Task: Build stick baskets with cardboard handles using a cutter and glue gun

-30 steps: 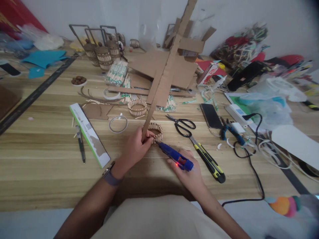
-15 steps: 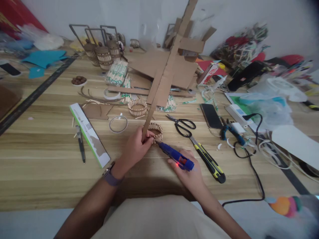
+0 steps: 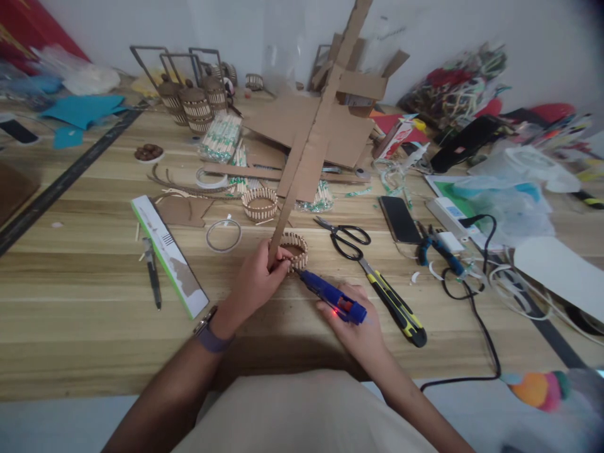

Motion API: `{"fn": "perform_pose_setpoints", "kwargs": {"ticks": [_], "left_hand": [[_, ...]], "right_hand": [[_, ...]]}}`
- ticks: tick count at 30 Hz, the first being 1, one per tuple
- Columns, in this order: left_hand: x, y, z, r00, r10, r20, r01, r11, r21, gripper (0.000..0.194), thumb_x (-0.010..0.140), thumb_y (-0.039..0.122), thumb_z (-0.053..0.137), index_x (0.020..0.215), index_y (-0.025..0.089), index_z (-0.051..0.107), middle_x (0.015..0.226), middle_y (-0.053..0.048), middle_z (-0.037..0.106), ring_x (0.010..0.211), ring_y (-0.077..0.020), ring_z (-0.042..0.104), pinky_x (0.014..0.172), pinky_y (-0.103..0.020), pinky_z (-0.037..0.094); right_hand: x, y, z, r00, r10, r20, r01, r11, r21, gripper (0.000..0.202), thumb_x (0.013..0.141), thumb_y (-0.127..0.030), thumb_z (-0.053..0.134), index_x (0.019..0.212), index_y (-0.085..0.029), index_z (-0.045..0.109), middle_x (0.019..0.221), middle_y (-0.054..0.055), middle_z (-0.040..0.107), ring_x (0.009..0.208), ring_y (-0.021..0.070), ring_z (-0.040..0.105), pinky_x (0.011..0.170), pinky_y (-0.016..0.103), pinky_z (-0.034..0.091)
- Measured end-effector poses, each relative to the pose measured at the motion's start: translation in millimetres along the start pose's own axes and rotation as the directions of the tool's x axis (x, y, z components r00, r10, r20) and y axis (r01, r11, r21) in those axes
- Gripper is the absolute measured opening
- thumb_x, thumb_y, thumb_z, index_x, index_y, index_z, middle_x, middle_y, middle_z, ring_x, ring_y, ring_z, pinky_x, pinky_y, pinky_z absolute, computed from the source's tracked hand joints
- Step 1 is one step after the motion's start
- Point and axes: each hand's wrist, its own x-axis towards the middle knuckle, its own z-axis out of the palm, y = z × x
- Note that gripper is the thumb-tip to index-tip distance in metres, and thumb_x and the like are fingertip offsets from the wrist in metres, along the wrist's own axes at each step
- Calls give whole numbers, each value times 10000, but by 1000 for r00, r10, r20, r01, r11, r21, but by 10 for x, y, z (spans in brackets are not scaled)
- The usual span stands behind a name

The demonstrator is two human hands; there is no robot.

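Note:
My left hand [image 3: 259, 277] is closed on the lower end of a long cardboard strip [image 3: 302, 145], which slants up to the right. Its fingertips are at the left side of a small ring of wooden sticks [image 3: 299, 251]. My right hand [image 3: 358, 321] is wrapped round a blue glue gun [image 3: 333, 296] with a small red light. The gun's tip points up-left at the ring's lower edge, close to my left fingertips. A second stick ring [image 3: 260, 204] stands just behind, on the wooden table [image 3: 94, 352].
Black scissors [image 3: 346, 239] and a yellow-black cutter [image 3: 396, 308] lie right of the hands. A phone [image 3: 399, 219] and cables are farther right. At left are a green-edged box [image 3: 170, 255], a pen [image 3: 153, 277] and a tape ring [image 3: 224, 235]. Cardboard [image 3: 340, 132] lies behind.

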Motion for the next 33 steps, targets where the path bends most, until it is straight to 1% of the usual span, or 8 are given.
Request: {"fn": "perform_pose_setpoints", "kwargs": {"ticks": [7,15,20,24,29,33], "left_hand": [[4,31,-1,1000,-9,4,9,1000,0,222,838,240,578,788,259,362,927,-11,748,751,-171,656,706,-329,493],[-3,24,-4,1000,-24,3,24,1000,18,211,848,238,583,803,256,378,946,-18,749,824,-184,681,753,-342,507],[-4,2,-5,1000,-17,-1,17,1000,20,191,846,240,586,821,253,397,947,-24,748,836,-197,686,762,-360,506],[-11,-29,7,1000,-3,0,3,1000,-2,173,853,226,583,833,248,413,948,-20,742,844,-191,683,766,-356,514],[-17,-52,10,1000,-10,-16,10,1000,1,159,857,227,589,852,246,432,952,-20,735,842,-188,681,722,-338,523],[-13,-49,5,1000,-2,-16,2,1000,6,156,858,231,586,846,247,431,950,-24,735,850,-193,678,735,-348,527]], "right_hand": [[-6,-6,-25,998,47,35,-47,999,0,370,943,-443,608,653,-241,499,590,-12,569,588,189,549,613,324,416],[-22,12,-15,999,12,32,-11,1000,-20,368,969,-458,575,681,-235,514,608,-9,590,598,189,563,634,329,412],[-46,-2,-91,999,9,54,-9,1000,5,380,968,-449,575,666,-237,484,601,-21,563,585,177,545,633,324,407],[-71,3,-130,997,12,77,-13,1000,13,353,962,-435,581,682,-234,506,608,-19,569,589,178,551,635,327,419],[-95,32,-68,997,11,76,-13,1000,16,351,950,-420,601,670,-236,497,602,-20,563,595,182,555,621,321,411],[-95,32,-30,997,26,74,-27,1000,8,355,952,-424,590,667,-240,486,613,-14,578,609,187,558,637,327,411]]}}
